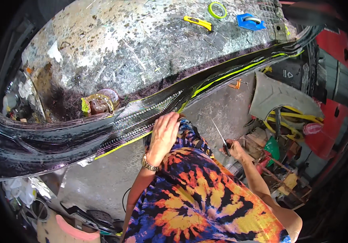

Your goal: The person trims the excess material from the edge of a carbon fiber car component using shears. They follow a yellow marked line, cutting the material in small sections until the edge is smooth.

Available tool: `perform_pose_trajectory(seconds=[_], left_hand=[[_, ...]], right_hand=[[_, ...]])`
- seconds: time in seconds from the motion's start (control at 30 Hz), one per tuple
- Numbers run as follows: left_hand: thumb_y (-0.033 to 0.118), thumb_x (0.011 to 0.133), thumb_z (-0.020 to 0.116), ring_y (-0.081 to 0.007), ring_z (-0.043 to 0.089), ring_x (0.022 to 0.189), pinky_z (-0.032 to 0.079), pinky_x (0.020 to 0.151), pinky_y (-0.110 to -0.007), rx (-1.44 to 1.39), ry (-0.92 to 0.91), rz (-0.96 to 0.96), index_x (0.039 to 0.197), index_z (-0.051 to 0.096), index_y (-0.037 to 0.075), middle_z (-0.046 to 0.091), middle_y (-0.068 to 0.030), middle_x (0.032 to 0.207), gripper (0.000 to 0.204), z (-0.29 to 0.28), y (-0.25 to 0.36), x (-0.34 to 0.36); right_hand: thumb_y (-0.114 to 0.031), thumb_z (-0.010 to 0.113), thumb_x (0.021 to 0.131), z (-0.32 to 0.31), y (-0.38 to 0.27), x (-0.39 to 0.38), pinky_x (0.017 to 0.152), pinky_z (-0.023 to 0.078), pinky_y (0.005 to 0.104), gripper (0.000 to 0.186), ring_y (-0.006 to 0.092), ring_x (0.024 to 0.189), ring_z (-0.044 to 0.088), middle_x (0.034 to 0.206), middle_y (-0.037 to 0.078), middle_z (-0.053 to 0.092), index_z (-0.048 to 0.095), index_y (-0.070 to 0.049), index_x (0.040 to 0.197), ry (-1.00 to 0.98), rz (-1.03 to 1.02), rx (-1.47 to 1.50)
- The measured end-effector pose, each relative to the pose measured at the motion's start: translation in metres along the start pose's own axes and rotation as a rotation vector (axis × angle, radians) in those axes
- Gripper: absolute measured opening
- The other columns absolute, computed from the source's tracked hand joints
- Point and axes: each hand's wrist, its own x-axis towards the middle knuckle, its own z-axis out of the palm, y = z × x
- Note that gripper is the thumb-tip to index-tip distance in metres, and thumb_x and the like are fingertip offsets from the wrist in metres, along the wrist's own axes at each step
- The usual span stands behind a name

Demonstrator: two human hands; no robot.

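Observation:
A strip of black carbon-fibre cloth (151,106) with yellow-green edging lies along a long, dark, glossy moulded part (40,141). My left hand (165,131) rests on the near edge of the cloth, its fingers stretched out and lying close together; the fingertips are partly hard to see. Off to the right, away from the cloth, my right hand (234,150) is closed around the dark handles of a pair of scissors (218,130). Their long, slim metal blades point up and left over the floor.
Across the stained worktable (113,44) lie a yellow utility knife (198,23), a green tape roll (217,10) and a blue tape dispenser (251,22). A resin-crusted container (101,103) stands behind the moulded part. A grey fender-like panel (283,99) and a yellow hose (291,131) are at the right.

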Motion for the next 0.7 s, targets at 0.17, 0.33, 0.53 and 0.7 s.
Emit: perform_pose_trajectory(seconds=[0.17,0.33,0.53,0.7], left_hand=[[0.008,0.087,0.065,-0.0257,0.064,0.072,0.05,0.065,-0.036,-0.226,0.017,-0.186,0.089,0.064,-0.002,0.066,-0.0135,0.082,0.01,-0.009,0.047,0.038],[0.013,0.088,0.069,-0.0037,0.046,0.056,0.041,0.051,-0.025,-0.117,-0.068,-0.323,0.08,0.063,-0.003,0.055,-0.0037,0.059,0.019,-0.004,0.11,0.062],[0.011,0.092,0.064,-0.0063,0.058,0.068,0.047,0.065,-0.023,0.061,-0.251,-0.265,0.091,0.067,-0.002,0.066,-0.0015,0.074,0.013,0.045,0.172,0.063],[0.015,0.091,0.065,-0.0093,0.062,0.068,0.049,0.064,-0.026,0.043,-0.348,-0.225,0.086,0.064,-0.004,0.067,-0.0052,0.074,0.019,0.075,0.182,0.073]], right_hand=[[-0.03,0.086,0.072,-0.015,-0.004,-0.032,0.052,0.04,0.0247,0.038,0.0068,0.058,0.049,0.065,-0.004,0.052,0.054,-0.009,0.075,0.003,-0.06,0.418],[-0.032,0.084,0.074,-0.046,0.002,-0.068,0.054,0.043,0.0222,0.037,0.0061,0.059,0.051,0.066,-0.005,0.052,0.055,-0.01,0.079,-0.087,-0.2,0.667],[-0.046,0.072,0.082,-0.061,0.035,-0.086,0.072,0.047,0.0279,0.05,0.0124,0.076,0.06,0.081,0.001,0.057,0.055,-0.007,0.107,-0.407,-0.451,0.829],[-0.056,0.051,0.094,-0.031,0.037,-0.088,0.075,0.047,0.0291,0.055,0.0179,0.078,0.062,0.086,0.005,0.058,0.053,-0.002,0.109,-0.809,-0.72,1.237]])
